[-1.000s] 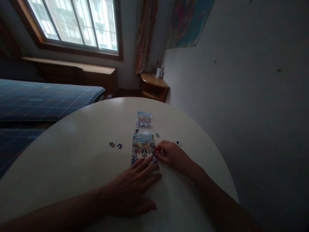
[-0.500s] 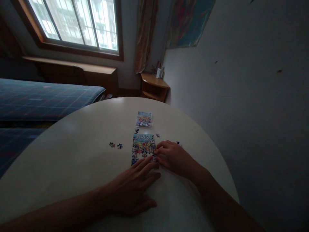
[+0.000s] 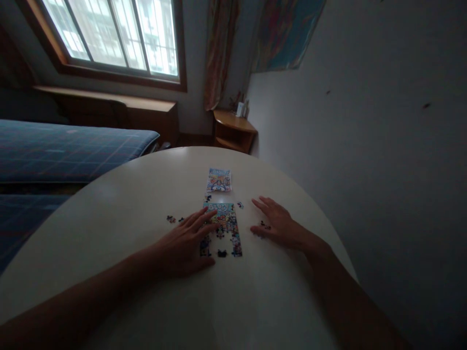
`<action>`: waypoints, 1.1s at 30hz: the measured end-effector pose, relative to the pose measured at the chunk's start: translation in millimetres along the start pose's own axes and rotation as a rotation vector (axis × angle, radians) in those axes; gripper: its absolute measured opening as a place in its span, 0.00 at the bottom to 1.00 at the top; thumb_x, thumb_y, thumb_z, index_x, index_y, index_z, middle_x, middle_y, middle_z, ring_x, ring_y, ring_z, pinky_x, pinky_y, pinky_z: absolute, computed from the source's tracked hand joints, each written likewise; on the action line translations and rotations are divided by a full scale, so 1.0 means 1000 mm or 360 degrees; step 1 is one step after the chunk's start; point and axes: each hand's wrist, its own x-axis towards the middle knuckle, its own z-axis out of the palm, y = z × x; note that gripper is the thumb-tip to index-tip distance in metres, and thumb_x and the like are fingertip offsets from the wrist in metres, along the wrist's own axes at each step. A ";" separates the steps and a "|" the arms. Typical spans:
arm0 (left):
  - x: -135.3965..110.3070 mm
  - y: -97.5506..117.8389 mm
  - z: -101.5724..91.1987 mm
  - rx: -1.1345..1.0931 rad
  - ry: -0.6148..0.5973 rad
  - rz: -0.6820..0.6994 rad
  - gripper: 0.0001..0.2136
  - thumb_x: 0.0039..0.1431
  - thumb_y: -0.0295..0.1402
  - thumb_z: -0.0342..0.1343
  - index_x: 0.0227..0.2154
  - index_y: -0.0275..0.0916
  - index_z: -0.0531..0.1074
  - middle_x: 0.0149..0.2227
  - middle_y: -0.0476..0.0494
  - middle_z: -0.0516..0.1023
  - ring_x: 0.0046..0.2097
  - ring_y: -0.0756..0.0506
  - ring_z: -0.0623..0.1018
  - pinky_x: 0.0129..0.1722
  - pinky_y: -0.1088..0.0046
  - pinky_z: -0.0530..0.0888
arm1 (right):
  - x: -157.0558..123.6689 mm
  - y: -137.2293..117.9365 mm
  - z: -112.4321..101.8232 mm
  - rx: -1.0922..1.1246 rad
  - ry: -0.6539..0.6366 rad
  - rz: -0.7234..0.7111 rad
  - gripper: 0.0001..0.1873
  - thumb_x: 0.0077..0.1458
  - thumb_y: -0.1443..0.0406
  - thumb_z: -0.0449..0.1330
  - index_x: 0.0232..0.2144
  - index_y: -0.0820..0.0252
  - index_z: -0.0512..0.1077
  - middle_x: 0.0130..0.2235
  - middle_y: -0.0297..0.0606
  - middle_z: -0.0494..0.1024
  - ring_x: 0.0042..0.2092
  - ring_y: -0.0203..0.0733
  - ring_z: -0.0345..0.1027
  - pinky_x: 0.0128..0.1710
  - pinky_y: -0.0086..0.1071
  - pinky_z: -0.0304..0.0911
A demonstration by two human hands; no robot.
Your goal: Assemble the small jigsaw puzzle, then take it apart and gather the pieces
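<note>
A partly assembled jigsaw puzzle (image 3: pixel 229 221) with a colourful picture lies on the white round table (image 3: pixel 146 291); a gap shows in its lower middle. One dark puzzle piece (image 3: pixel 222 253) sits at the bottom of that gap. My left hand (image 3: pixel 188 240) rests over the puzzle's left side with fingers spread, hiding part of it. To the right of the puzzle, my right hand (image 3: pixel 277 223) is open, thumb and fingers apart, around a small loose piece (image 3: pixel 265 225) on the table. I cannot tell whether it touches that piece.
Beyond the puzzle lies a small picture sheet or packet (image 3: pixel 219 180). Loose pieces lie near it (image 3: pixel 207 198), at the puzzle's upper right (image 3: pixel 240 205) and to the left (image 3: pixel 171 219). A plaid mattress (image 3: pixel 73 150) is left of the table; a white wall (image 3: pixel 365 170) stands right.
My right hand has left the puzzle's right edge and moved right, opening. My left hand has shifted up and left, uncovering the puzzle's lower part.
</note>
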 end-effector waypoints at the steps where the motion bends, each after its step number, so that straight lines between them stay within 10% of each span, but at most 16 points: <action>1: 0.000 0.000 0.002 -0.0005 -0.0005 -0.0015 0.36 0.57 0.42 0.60 0.65 0.44 0.51 0.69 0.37 0.48 0.68 0.30 0.50 0.61 0.42 0.60 | 0.001 0.000 0.004 -0.0003 -0.0060 0.0022 0.47 0.53 0.40 0.56 0.67 0.55 0.52 0.69 0.51 0.49 0.69 0.62 0.40 0.66 0.57 0.42; 13: 0.006 0.011 0.004 -0.0125 0.0196 0.0367 0.06 0.60 0.31 0.57 0.40 0.43 0.74 0.56 0.44 0.72 0.62 0.41 0.64 0.61 0.55 0.65 | -0.002 0.013 -0.004 0.0278 -0.0136 -0.0156 0.43 0.49 0.45 0.64 0.63 0.55 0.61 0.66 0.48 0.58 0.68 0.53 0.48 0.66 0.50 0.47; 33: 0.009 0.008 0.003 -0.0089 0.0290 0.0190 0.04 0.62 0.31 0.54 0.38 0.41 0.72 0.49 0.44 0.76 0.53 0.43 0.73 0.52 0.59 0.73 | -0.012 0.049 -0.027 0.0458 -0.0069 0.0151 0.20 0.51 0.55 0.64 0.45 0.58 0.76 0.46 0.44 0.78 0.44 0.45 0.71 0.45 0.38 0.66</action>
